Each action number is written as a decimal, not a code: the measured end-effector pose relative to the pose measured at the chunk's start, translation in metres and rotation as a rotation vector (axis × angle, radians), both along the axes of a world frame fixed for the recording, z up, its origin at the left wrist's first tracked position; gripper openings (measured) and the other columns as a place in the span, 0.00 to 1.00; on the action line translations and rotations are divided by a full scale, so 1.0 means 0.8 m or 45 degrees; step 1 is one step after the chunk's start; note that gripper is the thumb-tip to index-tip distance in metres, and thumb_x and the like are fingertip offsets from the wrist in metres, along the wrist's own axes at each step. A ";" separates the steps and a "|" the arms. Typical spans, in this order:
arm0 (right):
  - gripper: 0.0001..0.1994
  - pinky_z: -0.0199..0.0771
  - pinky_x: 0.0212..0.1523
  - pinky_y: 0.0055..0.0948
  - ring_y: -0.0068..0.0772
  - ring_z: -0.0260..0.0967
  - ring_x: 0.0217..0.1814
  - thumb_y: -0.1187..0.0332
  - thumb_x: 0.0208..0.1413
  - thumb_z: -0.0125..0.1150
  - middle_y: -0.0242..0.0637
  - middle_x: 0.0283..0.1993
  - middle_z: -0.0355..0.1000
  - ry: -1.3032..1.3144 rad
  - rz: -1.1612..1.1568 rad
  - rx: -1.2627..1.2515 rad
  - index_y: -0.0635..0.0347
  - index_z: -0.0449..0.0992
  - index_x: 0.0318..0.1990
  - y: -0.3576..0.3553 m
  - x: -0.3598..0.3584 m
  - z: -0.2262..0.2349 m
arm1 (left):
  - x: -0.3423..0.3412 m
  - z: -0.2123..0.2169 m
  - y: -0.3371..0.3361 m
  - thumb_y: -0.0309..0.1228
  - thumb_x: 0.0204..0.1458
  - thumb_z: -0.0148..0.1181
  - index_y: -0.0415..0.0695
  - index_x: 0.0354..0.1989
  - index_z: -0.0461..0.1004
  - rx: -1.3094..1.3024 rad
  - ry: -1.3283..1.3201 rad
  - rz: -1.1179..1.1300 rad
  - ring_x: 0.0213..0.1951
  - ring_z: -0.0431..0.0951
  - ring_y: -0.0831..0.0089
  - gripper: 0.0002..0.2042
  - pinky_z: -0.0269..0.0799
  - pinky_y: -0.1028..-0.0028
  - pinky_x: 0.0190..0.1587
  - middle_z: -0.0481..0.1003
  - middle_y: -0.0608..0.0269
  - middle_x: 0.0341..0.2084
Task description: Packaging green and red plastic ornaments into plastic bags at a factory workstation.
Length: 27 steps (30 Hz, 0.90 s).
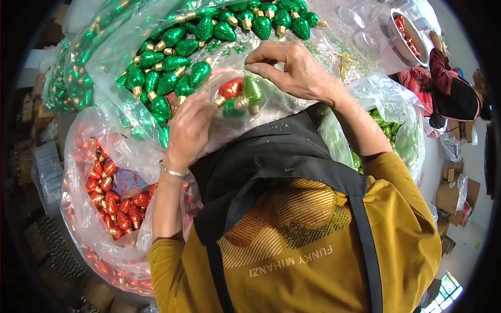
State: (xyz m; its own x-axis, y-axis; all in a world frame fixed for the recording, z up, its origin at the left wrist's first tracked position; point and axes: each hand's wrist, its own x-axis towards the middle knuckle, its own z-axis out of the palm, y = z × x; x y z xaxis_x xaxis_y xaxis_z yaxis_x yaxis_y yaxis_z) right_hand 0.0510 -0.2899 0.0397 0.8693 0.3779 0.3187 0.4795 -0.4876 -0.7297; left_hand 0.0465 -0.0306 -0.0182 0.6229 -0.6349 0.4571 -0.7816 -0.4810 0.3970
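Bulb of light green (252,89), long axis pointing toward the nearer right hand (298,69), lies just below that hand's pinched-together thumb and forefinger, with a red bulb (230,88) between it and the blurred left hand (191,127), whose grip I cannot tell.

The left forearm (168,208), bare, reaches nearly straight ahead from the body. At the end of it, the left hand (189,128) leans forward and a little rightward, its fingers (204,107) curled; they're too blurred for me to make out their grip. The right forearm (360,125), bare too, slants forward and leftward. Its right hand (300,70) is farther out, turned inward toward the left side. I can see the index finger (266,48) arched down to the thumb (263,71), their tips close together. The hands stand apart.
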 end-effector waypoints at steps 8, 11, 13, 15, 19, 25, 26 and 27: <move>0.08 0.70 0.30 0.32 0.34 0.72 0.30 0.72 0.53 0.57 0.42 0.28 0.74 0.158 0.412 -0.462 0.68 0.75 0.36 0.029 0.033 0.000 | -0.018 0.005 0.004 0.19 0.40 0.59 0.39 0.34 0.76 -0.034 -0.083 -0.061 0.46 0.73 0.57 0.10 0.70 0.61 0.49 0.73 0.57 0.34; 0.08 0.70 0.30 0.36 0.39 0.73 0.30 0.72 0.51 0.58 0.44 0.27 0.73 0.410 0.600 -0.785 0.68 0.75 0.34 0.058 0.051 0.011 | -0.025 -0.011 0.012 0.20 0.40 0.60 0.42 0.36 0.77 -0.050 -0.020 0.059 0.45 0.74 0.57 0.12 0.70 0.62 0.47 0.73 0.58 0.34; 0.08 0.69 0.30 0.39 0.44 0.72 0.31 0.71 0.48 0.60 0.46 0.27 0.73 0.275 0.761 -0.977 0.68 0.74 0.33 0.081 0.056 -0.005 | -0.033 -0.012 0.014 0.21 0.40 0.60 0.42 0.37 0.77 -0.064 -0.010 0.079 0.45 0.74 0.57 0.12 0.70 0.62 0.47 0.73 0.58 0.34; 0.09 0.69 0.31 0.41 0.47 0.72 0.32 0.70 0.46 0.61 0.47 0.27 0.73 0.224 0.816 -1.063 0.68 0.73 0.32 0.089 0.069 -0.037 | -0.028 -0.016 0.006 0.21 0.40 0.60 0.42 0.38 0.77 -0.084 0.005 0.080 0.45 0.74 0.57 0.13 0.70 0.62 0.46 0.73 0.58 0.34; 0.07 0.69 0.32 0.44 0.52 0.71 0.33 0.70 0.43 0.59 0.48 0.26 0.72 0.309 0.952 -1.112 0.66 0.75 0.27 0.109 0.071 -0.070 | -0.029 -0.020 0.010 0.20 0.41 0.59 0.43 0.39 0.76 -0.084 -0.051 0.090 0.44 0.74 0.57 0.14 0.70 0.63 0.45 0.73 0.58 0.34; 0.09 0.72 0.35 0.43 0.50 0.73 0.35 0.70 0.43 0.62 0.45 0.29 0.74 0.086 0.828 -1.222 0.62 0.74 0.33 0.096 0.068 -0.069 | -0.030 -0.017 0.011 0.20 0.42 0.58 0.43 0.39 0.75 -0.051 -0.072 0.086 0.41 0.73 0.57 0.13 0.70 0.63 0.44 0.72 0.58 0.34; 0.09 0.72 0.35 0.43 0.50 0.73 0.35 0.70 0.43 0.62 0.44 0.30 0.74 0.088 0.842 -1.297 0.61 0.74 0.33 0.092 0.071 -0.067 | -0.030 -0.018 0.011 0.20 0.42 0.57 0.43 0.39 0.75 -0.059 -0.074 0.086 0.41 0.73 0.57 0.14 0.69 0.63 0.44 0.72 0.58 0.33; 0.09 0.72 0.35 0.43 0.50 0.73 0.35 0.70 0.43 0.62 0.44 0.30 0.74 0.088 0.832 -1.305 0.61 0.74 0.33 0.086 0.070 -0.076 | -0.028 -0.019 0.010 0.20 0.42 0.57 0.43 0.40 0.75 -0.067 -0.080 0.076 0.41 0.73 0.57 0.14 0.69 0.63 0.43 0.72 0.57 0.33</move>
